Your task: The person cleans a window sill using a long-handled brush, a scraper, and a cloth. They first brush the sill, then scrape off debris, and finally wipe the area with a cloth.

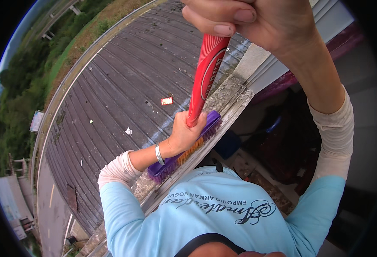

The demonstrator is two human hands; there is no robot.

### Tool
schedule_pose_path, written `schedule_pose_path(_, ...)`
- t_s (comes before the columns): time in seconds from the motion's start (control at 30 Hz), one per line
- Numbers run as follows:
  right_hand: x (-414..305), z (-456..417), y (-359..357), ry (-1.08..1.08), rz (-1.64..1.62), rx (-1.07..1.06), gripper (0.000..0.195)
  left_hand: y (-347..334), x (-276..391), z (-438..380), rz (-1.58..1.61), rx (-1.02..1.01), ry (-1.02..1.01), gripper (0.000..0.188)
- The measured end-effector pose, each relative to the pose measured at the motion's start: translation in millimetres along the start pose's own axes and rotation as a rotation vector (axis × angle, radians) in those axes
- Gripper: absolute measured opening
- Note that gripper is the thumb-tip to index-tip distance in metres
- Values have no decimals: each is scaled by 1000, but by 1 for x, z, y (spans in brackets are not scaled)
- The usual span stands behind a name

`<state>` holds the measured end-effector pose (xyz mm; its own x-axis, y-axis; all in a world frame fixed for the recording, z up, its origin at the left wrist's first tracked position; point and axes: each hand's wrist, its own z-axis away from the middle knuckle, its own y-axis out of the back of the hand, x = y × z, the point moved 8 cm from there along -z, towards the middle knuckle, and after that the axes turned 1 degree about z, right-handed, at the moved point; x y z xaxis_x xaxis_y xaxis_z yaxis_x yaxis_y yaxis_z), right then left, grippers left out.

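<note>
A brush broom has a red printed handle [206, 77] and a long purple head [212, 119] with purple and orange bristles. At the top, my right hand [252, 19] is closed around the upper part of the handle, nearest the camera. Lower down, my left hand [185, 131], with a silver-coloured bracelet [159, 154] at the wrist, grips the handle's lower part in front of the broom head. The head lies slantwise along the window sill [230, 112], its bristles towards my body. My left hand and wrist hide the middle of the head and its joint with the handle.
Beyond the rough concrete ledge [222, 93] lies a ribbed dark roof [121, 90] with a red-and-white scrap [167, 101] and crumpled white litter [128, 131]. A road [51, 196] runs below at the left. A dark interior with a blue container [227, 144] is at the right.
</note>
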<state>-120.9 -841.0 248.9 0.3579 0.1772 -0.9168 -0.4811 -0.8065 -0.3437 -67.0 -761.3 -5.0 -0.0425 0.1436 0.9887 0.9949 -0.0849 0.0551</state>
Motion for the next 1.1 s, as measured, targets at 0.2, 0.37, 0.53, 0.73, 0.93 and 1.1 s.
schedule_pose_path(0.2,23,-13,-20,-46,489,170,25,-42,-60,-84,184,206,-251,40)
schedule_pose_path(0.37,1,-11,16,31,374,137,36,-51,-30,-120,98,299,-436,39)
schedule_pose_path(0.53,-23,-42,-52,371,665,438,32,22,-15,-132,92,417,-395,23)
schedule_pose_path(0.73,-26,-56,-53,454,825,437,16,2,34,-78,430,153,-121,40)
schedule_pose_path(0.93,35,-49,41,72,639,586,19,-70,-27,-71,608,-146,67,42)
schedule_pose_path(1.1,47,-39,106,81,548,600,17,-88,-75,-123,437,120,-32,41)
